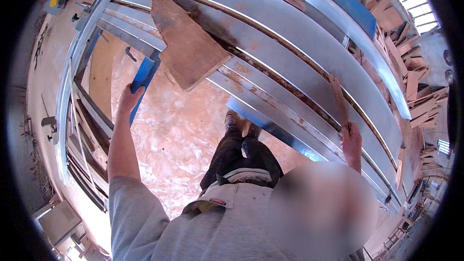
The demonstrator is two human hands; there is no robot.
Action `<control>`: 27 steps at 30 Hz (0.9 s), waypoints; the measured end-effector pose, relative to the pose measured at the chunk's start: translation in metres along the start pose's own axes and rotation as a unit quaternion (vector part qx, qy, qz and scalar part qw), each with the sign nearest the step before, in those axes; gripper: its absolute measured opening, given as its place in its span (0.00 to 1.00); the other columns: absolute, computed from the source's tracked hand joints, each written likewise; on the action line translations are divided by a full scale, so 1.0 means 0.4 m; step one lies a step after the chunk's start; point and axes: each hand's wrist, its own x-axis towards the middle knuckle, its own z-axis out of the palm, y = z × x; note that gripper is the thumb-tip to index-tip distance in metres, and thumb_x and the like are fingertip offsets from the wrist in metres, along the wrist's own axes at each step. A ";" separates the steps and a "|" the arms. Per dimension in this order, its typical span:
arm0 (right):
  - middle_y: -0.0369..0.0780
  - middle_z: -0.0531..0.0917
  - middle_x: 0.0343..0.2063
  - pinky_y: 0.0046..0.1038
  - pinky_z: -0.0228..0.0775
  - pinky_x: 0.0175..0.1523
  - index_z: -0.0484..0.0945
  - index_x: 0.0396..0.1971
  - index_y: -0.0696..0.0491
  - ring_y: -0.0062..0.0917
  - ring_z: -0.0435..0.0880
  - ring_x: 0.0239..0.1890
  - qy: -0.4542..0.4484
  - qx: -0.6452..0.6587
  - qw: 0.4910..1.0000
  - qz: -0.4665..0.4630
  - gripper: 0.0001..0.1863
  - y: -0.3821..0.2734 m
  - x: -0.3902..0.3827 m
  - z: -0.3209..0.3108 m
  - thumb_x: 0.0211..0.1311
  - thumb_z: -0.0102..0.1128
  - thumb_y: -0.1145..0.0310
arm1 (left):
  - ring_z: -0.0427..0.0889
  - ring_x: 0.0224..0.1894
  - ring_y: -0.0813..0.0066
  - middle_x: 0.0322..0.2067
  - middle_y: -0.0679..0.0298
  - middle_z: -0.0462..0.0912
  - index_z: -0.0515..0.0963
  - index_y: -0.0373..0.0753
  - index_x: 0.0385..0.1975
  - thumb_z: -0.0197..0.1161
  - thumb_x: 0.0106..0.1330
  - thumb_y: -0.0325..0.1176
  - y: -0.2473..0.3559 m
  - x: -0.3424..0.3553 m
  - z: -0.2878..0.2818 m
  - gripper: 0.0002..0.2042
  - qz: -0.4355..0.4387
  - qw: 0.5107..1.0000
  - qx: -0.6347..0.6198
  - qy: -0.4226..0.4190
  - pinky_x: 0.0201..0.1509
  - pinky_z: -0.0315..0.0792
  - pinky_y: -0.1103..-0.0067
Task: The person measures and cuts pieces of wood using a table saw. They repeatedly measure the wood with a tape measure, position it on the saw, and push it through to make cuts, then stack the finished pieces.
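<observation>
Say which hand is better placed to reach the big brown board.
Probably the left hand: it's nearer the big brown board, though touching a blue bar. The right hand is farther and holds a wooden strip.

A barred window (416, 3) sits at two o'clock, heaped wood scraps (414, 85) at three, a beige box (59, 220) at eight, a yellow-and-black object (51, 4) at ten.
</observation>
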 end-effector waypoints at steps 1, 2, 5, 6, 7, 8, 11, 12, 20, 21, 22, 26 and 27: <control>0.36 0.75 0.20 0.25 0.66 0.23 0.74 0.39 0.56 0.18 0.73 0.19 0.009 -0.022 1.000 0.003 0.10 0.001 -0.007 0.001 0.68 0.53 0.65 | 0.80 0.53 0.52 0.49 0.44 0.81 0.72 0.30 0.56 0.65 0.57 0.58 -0.003 -0.004 0.005 0.37 -0.007 1.000 -0.017 0.006 0.57 0.72 0.65; 0.38 0.77 0.23 0.26 0.68 0.26 0.74 0.41 0.57 0.19 0.75 0.21 -0.003 -0.032 0.999 0.026 0.11 0.002 -0.013 0.003 0.67 0.54 0.64 | 0.79 0.54 0.50 0.50 0.43 0.80 0.72 0.30 0.56 0.65 0.57 0.58 -0.005 -0.006 0.009 0.38 -0.019 1.000 0.003 -0.004 0.58 0.71 0.63; 0.41 0.79 0.25 0.29 0.71 0.31 0.74 0.43 0.58 0.23 0.78 0.24 -0.028 -0.024 0.996 0.075 0.14 -0.001 -0.024 0.022 0.62 0.59 0.64 | 0.77 0.54 0.44 0.49 0.41 0.79 0.73 0.29 0.54 0.64 0.56 0.61 -0.006 -0.010 0.010 0.39 -0.007 0.998 0.036 0.042 0.58 0.70 0.60; 0.41 0.79 0.26 0.30 0.72 0.32 0.74 0.43 0.58 0.24 0.78 0.25 -0.031 -0.016 0.996 0.088 0.16 -0.006 -0.027 0.025 0.60 0.61 0.64 | 0.77 0.54 0.44 0.49 0.40 0.79 0.74 0.29 0.52 0.64 0.56 0.61 -0.005 -0.010 0.012 0.38 -0.006 0.998 0.031 0.046 0.58 0.70 0.60; 0.42 0.79 0.26 0.32 0.71 0.34 0.74 0.43 0.58 0.27 0.78 0.27 -0.011 -0.077 0.997 0.022 0.18 -0.015 -0.031 0.032 0.57 0.64 0.64 | 0.77 0.54 0.44 0.49 0.40 0.79 0.74 0.29 0.52 0.64 0.56 0.60 -0.006 -0.012 0.010 0.37 -0.007 0.999 0.026 0.038 0.58 0.70 0.60; 0.43 0.79 0.27 0.33 0.71 0.36 0.74 0.43 0.58 0.29 0.78 0.29 0.017 -0.146 0.989 -0.017 0.20 -0.030 -0.031 0.033 0.54 0.66 0.64 | 0.77 0.54 0.44 0.48 0.40 0.79 0.75 0.29 0.51 0.64 0.56 0.60 -0.003 -0.010 0.014 0.37 -0.012 0.999 0.019 0.034 0.58 0.70 0.60; 0.44 0.77 0.26 0.35 0.71 0.39 0.74 0.40 0.59 0.31 0.77 0.31 -0.006 -0.120 0.992 -0.048 0.18 -0.107 -0.026 0.015 0.55 0.65 0.64 | 0.76 0.55 0.44 0.49 0.39 0.78 0.74 0.28 0.51 0.65 0.56 0.57 0.002 -0.010 0.019 0.35 -0.006 0.999 0.010 0.034 0.58 0.69 0.59; 0.43 0.77 0.26 0.34 0.71 0.36 0.75 0.40 0.59 0.30 0.77 0.29 -0.008 -0.148 0.988 -0.039 0.17 -0.144 -0.015 0.003 0.56 0.64 0.64 | 0.76 0.55 0.44 0.50 0.38 0.77 0.74 0.28 0.52 0.65 0.56 0.56 0.002 -0.010 0.017 0.35 -0.023 0.999 0.020 0.036 0.58 0.69 0.59; 0.43 0.78 0.24 0.34 0.73 0.28 0.73 0.45 0.56 0.32 0.80 0.23 -0.076 -0.135 0.974 -0.162 0.12 -0.439 0.148 -0.022 0.69 0.52 0.65 | 0.73 0.56 0.44 0.52 0.42 0.75 0.70 0.29 0.56 0.65 0.57 0.56 0.018 -0.028 0.020 0.37 -0.029 0.998 0.037 0.029 0.61 0.66 0.58; 0.46 0.79 0.25 0.36 0.74 0.31 0.72 0.46 0.56 0.36 0.81 0.25 -0.034 -0.183 0.946 -0.266 0.12 -0.476 0.170 0.004 0.69 0.51 0.65 | 0.73 0.57 0.44 0.52 0.42 0.75 0.70 0.30 0.57 0.65 0.57 0.56 0.023 -0.035 0.020 0.37 -0.033 0.997 0.046 0.046 0.61 0.66 0.58; 0.48 0.81 0.27 0.39 0.75 0.34 0.72 0.47 0.56 0.41 0.82 0.28 0.004 -0.238 0.916 -0.324 0.12 -0.514 0.184 0.021 0.69 0.50 0.65 | 0.72 0.57 0.45 0.52 0.43 0.75 0.70 0.30 0.57 0.65 0.57 0.56 0.029 -0.041 0.020 0.37 -0.038 0.995 0.067 0.058 0.62 0.65 0.58; 0.53 0.82 0.35 0.47 0.74 0.42 0.72 0.52 0.53 0.47 0.83 0.39 0.004 -0.313 0.880 -0.358 0.14 -0.741 0.308 0.099 0.69 0.47 0.69 | 0.72 0.57 0.45 0.52 0.44 0.75 0.69 0.31 0.58 0.64 0.58 0.57 0.059 -0.060 0.006 0.37 -0.036 0.995 0.075 0.059 0.61 0.65 0.57; 0.53 0.82 0.35 0.46 0.74 0.43 0.73 0.53 0.52 0.46 0.83 0.41 0.019 -0.368 0.864 -0.344 0.15 -0.800 0.339 0.129 0.69 0.47 0.70 | 0.72 0.57 0.46 0.52 0.45 0.75 0.68 0.32 0.58 0.64 0.59 0.57 0.066 -0.064 0.002 0.37 -0.039 0.994 0.088 0.050 0.61 0.65 0.57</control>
